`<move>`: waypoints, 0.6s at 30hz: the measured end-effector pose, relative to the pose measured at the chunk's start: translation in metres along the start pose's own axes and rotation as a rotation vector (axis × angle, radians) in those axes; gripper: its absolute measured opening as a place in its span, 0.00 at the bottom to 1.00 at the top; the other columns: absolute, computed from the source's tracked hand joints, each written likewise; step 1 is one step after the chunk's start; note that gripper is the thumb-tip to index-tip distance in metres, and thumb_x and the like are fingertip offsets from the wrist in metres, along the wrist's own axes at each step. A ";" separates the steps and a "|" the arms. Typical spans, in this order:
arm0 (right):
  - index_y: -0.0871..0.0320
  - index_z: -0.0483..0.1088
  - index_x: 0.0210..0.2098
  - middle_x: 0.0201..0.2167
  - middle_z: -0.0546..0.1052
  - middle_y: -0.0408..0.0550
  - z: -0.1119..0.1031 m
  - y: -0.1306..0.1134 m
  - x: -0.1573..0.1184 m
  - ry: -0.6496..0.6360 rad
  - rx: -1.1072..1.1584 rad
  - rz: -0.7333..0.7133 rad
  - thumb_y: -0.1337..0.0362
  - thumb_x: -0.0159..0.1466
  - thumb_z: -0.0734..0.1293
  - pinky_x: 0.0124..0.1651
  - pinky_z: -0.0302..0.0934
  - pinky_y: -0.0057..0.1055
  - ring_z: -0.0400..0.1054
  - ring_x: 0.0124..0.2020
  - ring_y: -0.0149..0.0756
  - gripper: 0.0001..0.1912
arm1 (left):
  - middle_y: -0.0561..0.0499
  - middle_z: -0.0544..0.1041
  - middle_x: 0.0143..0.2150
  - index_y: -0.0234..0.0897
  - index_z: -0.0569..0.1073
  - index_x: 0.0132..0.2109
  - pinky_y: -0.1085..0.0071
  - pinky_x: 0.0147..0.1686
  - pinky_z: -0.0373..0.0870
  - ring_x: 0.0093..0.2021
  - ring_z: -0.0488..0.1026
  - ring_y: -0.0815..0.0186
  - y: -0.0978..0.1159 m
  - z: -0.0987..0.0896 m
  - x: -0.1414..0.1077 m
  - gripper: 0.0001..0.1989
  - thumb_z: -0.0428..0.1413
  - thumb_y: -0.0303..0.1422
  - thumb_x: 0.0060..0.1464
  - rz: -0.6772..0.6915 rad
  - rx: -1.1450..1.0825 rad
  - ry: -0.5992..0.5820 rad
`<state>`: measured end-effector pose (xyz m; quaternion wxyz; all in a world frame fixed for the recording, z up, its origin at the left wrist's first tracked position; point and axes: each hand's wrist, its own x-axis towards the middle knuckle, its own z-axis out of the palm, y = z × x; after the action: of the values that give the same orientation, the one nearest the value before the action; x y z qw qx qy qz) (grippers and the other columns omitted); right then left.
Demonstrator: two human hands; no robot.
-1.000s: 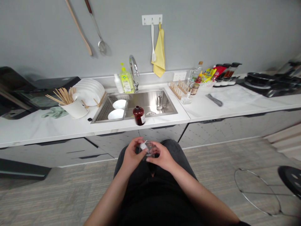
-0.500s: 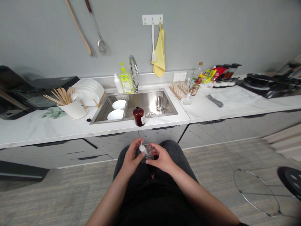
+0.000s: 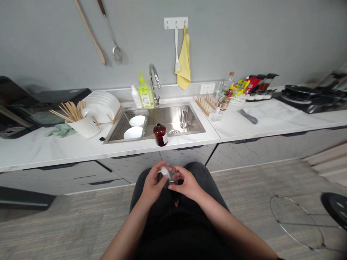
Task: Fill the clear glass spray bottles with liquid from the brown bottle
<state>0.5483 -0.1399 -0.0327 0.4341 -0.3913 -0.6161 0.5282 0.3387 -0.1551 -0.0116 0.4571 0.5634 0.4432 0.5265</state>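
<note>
Above my lap, both hands are closed around a small clear bottle (image 3: 172,174) with a white pump head (image 3: 164,171). My left hand (image 3: 152,183) has its thumb and fingers at the white pump head. My right hand (image 3: 187,181) wraps the transparent body from the other side, thumb below and fingers behind. The hands hide part of the bottle, and its contents cannot be made out. Ahead of my hands, a dark amber bottle (image 3: 160,135) without a cap stands upright at the counter's front edge, its white label turned to the right.
Behind the amber bottle lies the steel sink (image 3: 169,115), with white bowls (image 3: 133,132) in its rack. A green dish soap bottle (image 3: 145,93) stands by the faucet (image 3: 154,81). Plates (image 3: 101,103) and a chopstick holder (image 3: 86,126) are left; a wooden rack (image 3: 202,105) is right.
The white pump head has tilted slightly and shifted a little between my hands. Both hands keep their hold, and the amber bottle stays where it was.
</note>
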 end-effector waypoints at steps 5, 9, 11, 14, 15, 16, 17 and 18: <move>0.52 0.76 0.67 0.61 0.84 0.56 0.002 0.000 0.000 -0.014 -0.003 0.002 0.59 0.53 0.89 0.52 0.81 0.45 0.84 0.46 0.45 0.44 | 0.43 0.84 0.56 0.43 0.76 0.67 0.50 0.67 0.75 0.61 0.82 0.48 -0.006 -0.002 0.003 0.35 0.76 0.44 0.57 0.029 0.032 0.104; 0.51 0.76 0.67 0.61 0.84 0.55 0.001 -0.003 0.002 -0.022 -0.008 -0.002 0.59 0.54 0.88 0.53 0.81 0.45 0.84 0.48 0.46 0.43 | 0.36 0.80 0.71 0.45 0.73 0.73 0.45 0.72 0.73 0.71 0.77 0.43 0.001 -0.006 0.000 0.37 0.72 0.46 0.63 0.040 -0.104 -0.052; 0.52 0.77 0.66 0.58 0.85 0.54 0.001 -0.003 0.002 -0.027 -0.010 -0.011 0.59 0.54 0.88 0.52 0.81 0.45 0.84 0.47 0.46 0.42 | 0.37 0.83 0.67 0.44 0.74 0.73 0.45 0.73 0.72 0.70 0.79 0.45 0.004 -0.005 -0.001 0.33 0.70 0.44 0.65 0.035 -0.081 -0.072; 0.53 0.76 0.66 0.57 0.86 0.55 0.001 -0.002 0.003 -0.024 -0.005 0.000 0.59 0.54 0.88 0.52 0.80 0.44 0.84 0.46 0.46 0.43 | 0.40 0.87 0.58 0.42 0.78 0.67 0.46 0.72 0.73 0.64 0.83 0.48 0.004 -0.003 0.000 0.27 0.70 0.42 0.65 0.020 -0.003 0.014; 0.52 0.75 0.67 0.58 0.85 0.55 0.001 -0.001 0.003 -0.021 -0.004 0.005 0.59 0.54 0.88 0.52 0.80 0.44 0.84 0.46 0.46 0.43 | 0.41 0.88 0.57 0.42 0.80 0.65 0.46 0.71 0.75 0.62 0.84 0.49 0.003 -0.002 0.001 0.26 0.72 0.42 0.63 0.016 0.007 0.054; 0.52 0.75 0.67 0.58 0.85 0.55 0.001 -0.001 0.003 -0.018 -0.006 0.006 0.59 0.54 0.88 0.52 0.80 0.44 0.84 0.46 0.46 0.44 | 0.41 0.88 0.56 0.41 0.81 0.63 0.47 0.69 0.76 0.61 0.85 0.49 0.002 -0.001 0.002 0.26 0.73 0.42 0.61 0.012 0.010 0.094; 0.52 0.75 0.67 0.58 0.85 0.55 0.001 0.000 0.003 -0.017 -0.009 0.005 0.60 0.54 0.88 0.52 0.80 0.44 0.84 0.46 0.45 0.44 | 0.41 0.88 0.55 0.41 0.81 0.61 0.47 0.68 0.77 0.59 0.85 0.49 0.002 -0.002 0.003 0.26 0.74 0.43 0.59 0.009 0.009 0.129; 0.52 0.75 0.67 0.58 0.85 0.55 0.001 0.000 0.003 -0.016 -0.015 0.001 0.60 0.54 0.88 0.52 0.80 0.44 0.84 0.46 0.45 0.43 | 0.41 0.89 0.54 0.41 0.82 0.60 0.48 0.67 0.79 0.58 0.86 0.49 0.003 -0.003 0.004 0.26 0.74 0.43 0.58 0.009 0.010 0.160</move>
<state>0.5463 -0.1373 -0.0328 0.4261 -0.3906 -0.6231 0.5269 0.3364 -0.1517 -0.0080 0.4150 0.5236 0.4786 0.5698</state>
